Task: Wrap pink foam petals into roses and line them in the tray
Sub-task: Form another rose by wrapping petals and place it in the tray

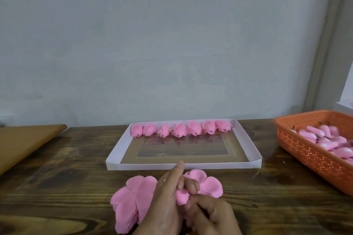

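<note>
Both hands [183,196] pinch a half-wrapped pink foam rose [182,197], the shallow white cardboard tray [183,166] lying straight ahead, its free space this side of the finished row.

Roses [180,129] line tray [116,155] rear wall; petals [131,200] before tray; basket [298,150] right.

Soft, even daylight fills the scene, brightest at the right edge. The glossy dark wooden desk [76,177] shows a faint sheen, and the clear window of the flat white cardboard tray [246,139] mirrors pink. Shadows are weak. Wide-angle bending curves the edges, and overall focus is slightly soft.
</note>
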Action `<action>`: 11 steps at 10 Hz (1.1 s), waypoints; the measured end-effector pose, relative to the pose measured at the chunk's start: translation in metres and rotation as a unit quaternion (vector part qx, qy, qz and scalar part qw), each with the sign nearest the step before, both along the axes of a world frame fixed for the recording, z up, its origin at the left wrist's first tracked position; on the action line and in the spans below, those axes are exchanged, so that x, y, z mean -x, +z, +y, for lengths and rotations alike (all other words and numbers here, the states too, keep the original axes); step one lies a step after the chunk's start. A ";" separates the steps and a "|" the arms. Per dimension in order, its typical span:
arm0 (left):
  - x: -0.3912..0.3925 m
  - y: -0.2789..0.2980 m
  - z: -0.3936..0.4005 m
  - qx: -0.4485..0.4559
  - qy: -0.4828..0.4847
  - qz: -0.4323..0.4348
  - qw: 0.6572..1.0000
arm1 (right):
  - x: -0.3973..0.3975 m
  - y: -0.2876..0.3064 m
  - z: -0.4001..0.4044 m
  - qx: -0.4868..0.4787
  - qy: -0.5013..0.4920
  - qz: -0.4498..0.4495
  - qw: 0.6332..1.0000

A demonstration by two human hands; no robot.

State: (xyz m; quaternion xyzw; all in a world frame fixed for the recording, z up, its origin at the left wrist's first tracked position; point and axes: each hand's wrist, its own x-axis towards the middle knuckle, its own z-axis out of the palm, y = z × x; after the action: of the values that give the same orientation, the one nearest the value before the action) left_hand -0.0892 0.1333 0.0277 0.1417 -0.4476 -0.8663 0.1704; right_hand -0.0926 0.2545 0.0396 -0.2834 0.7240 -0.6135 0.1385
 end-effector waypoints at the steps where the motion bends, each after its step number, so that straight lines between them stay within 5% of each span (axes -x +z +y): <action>1: -0.005 0.002 0.002 -0.012 0.000 -0.004 1.000 | -0.004 -0.002 -0.004 0.121 0.017 -0.104 0.987; 4: -0.007 0.010 -0.006 -0.006 0.064 0.004 0.998 | 0.040 -0.009 0.010 0.015 0.049 -0.051 0.997; 5: -0.008 0.010 -0.016 -0.017 0.093 0.016 0.995 | 0.072 -0.015 0.024 -0.072 -0.135 0.116 0.981; 6: -0.008 0.009 -0.018 0.009 0.102 0.010 0.995 | 0.086 -0.022 0.027 -0.106 -0.187 0.187 0.959; 7: -0.007 0.004 -0.015 0.059 0.079 -0.008 0.995 | 0.081 -0.025 0.024 -0.066 -0.154 0.184 0.969; 9: -0.009 0.000 0.000 0.128 -0.013 0.044 0.991 | 0.052 -0.012 0.017 0.052 0.071 0.077 0.993; 11: -0.009 -0.002 0.004 0.251 -0.079 0.024 0.964 | 0.054 -0.006 0.018 0.066 0.196 0.023 0.978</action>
State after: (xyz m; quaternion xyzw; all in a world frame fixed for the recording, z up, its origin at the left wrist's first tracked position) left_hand -0.0799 0.1368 0.0253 0.0379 -0.6565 -0.7397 0.1426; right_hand -0.1462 0.2726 0.0339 -0.4419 0.6153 -0.6145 0.2202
